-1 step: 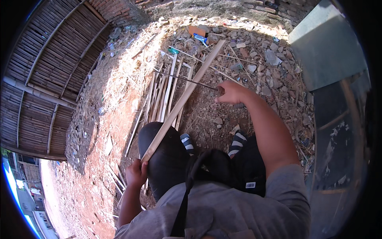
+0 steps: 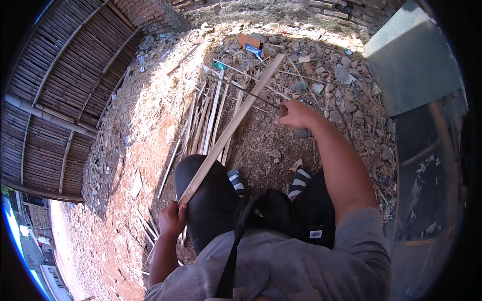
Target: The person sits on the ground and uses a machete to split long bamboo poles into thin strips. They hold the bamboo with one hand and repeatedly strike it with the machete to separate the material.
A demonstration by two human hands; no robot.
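Observation:
A long, pale bamboo slat (image 2: 236, 120) slants from my left hip, across my left thigh, out over the ground ahead. My left hand (image 2: 172, 217) is closed around its near end. In my right hand (image 2: 296, 115) is the grip of a long, thin dark blade (image 2: 267, 102), seen nearly edge-on. The blade crosses the slat towards its far end; I cannot tell whether it touches. Several narrow slats (image 2: 207, 120) lie side by side on the ground beyond my left knee (image 2: 198, 173).
Stones and rubble (image 2: 334, 95) cover the ground at the right, with a blue wrapper (image 2: 253, 50) and green plastic (image 2: 219, 65) farther off. A bamboo-slat wall (image 2: 55, 85) stands left, a brick wall (image 2: 281, 15) ahead, and a grey-green panel (image 2: 414, 65) right. Striped sandals (image 2: 300, 181) are on my feet.
The blade has swung, its far end shifting away from me, and my right hand has turned slightly. The slat and my left hand stay put.

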